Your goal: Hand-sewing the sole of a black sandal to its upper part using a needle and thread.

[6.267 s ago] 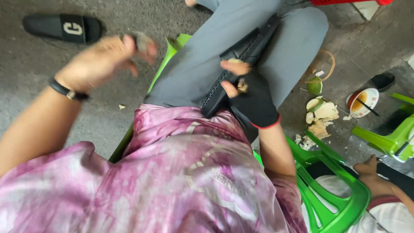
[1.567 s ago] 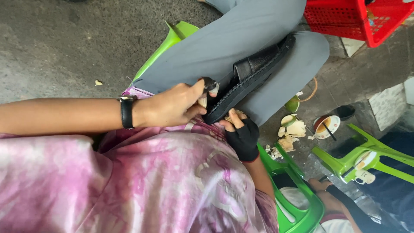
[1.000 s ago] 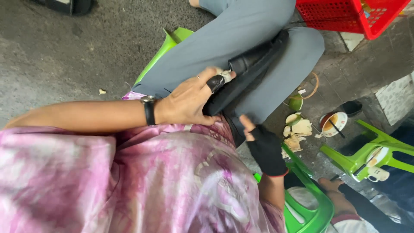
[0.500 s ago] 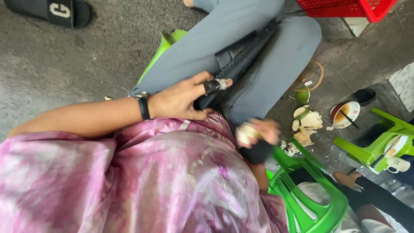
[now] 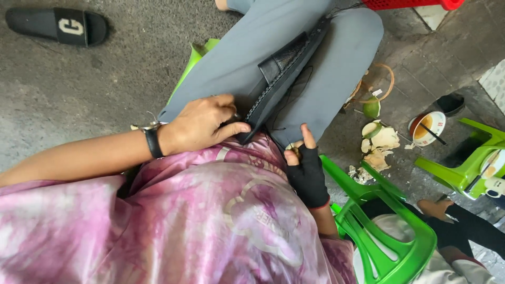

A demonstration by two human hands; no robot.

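A black leather shoe (image 5: 286, 68) lies sole-side along my grey trouser legs (image 5: 247, 58), heel end toward me. My left hand (image 5: 202, 123), with a black watch on the wrist, grips the shoe's heel end. My right hand (image 5: 304, 163) wears a black fingerless glove and sits just right of the shoe, its thumb and fingers pinched together on something small that I cannot make out. A thin dark thread (image 5: 294, 87) loops over my thigh between the shoe and that hand.
A black slipper (image 5: 58, 25) lies on the concrete at top left. Green plastic chairs (image 5: 389, 231) stand at the right, with another person's foot (image 5: 434, 208) nearby. Peel scraps (image 5: 381, 142) and a bowl with a straw (image 5: 427, 128) litter the ground; a red crate (image 5: 410, 4) is at top.
My left hand slid down from the shoe's middle to its heel end. My right hand came back up from beside the chair to the shoe's edge.
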